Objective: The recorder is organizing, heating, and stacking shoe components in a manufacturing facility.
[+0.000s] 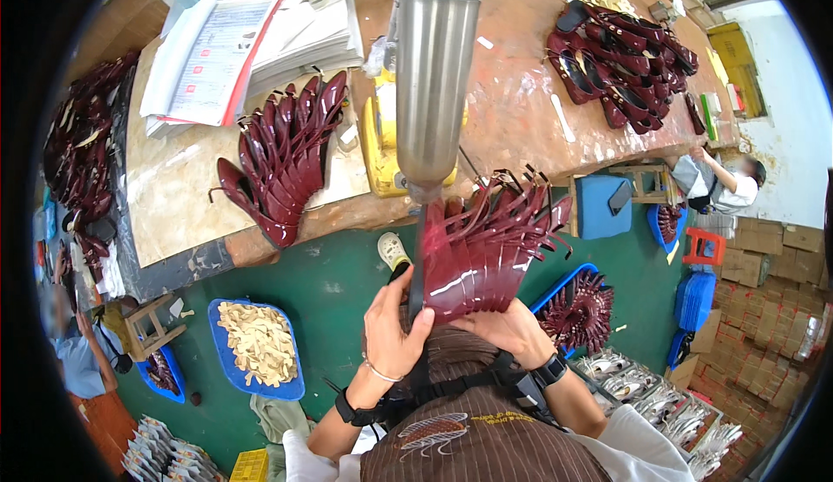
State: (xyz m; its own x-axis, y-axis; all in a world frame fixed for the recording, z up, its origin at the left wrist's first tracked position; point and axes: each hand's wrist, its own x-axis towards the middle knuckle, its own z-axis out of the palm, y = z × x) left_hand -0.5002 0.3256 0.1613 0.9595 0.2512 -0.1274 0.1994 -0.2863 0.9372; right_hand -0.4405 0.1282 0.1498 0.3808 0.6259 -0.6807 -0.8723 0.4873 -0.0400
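A fanned row of glossy burgundy shoe uppers (486, 265) with thin straps is held up in front of my body, at the table's near edge. My left hand (392, 333) grips the row's left end, its thumb against the nearest upper. Beneath the right part, my right hand (510, 330) supports the row, its fingers partly hidden under it. A metal tube with a tapered nozzle (434, 91) points down at the left end of the row; I cannot tell whether they touch. Another fanned row of burgundy uppers (291, 165) lies on the table to the left.
A yellow machine base (382, 148) stands behind the nozzle. More burgundy shoes (616, 65) are piled on the table (512, 91) at right. Papers (213, 61) lie back left. Below are blue baskets, one with beige pieces (258, 343). Co-workers sit at far left and right (724, 183).
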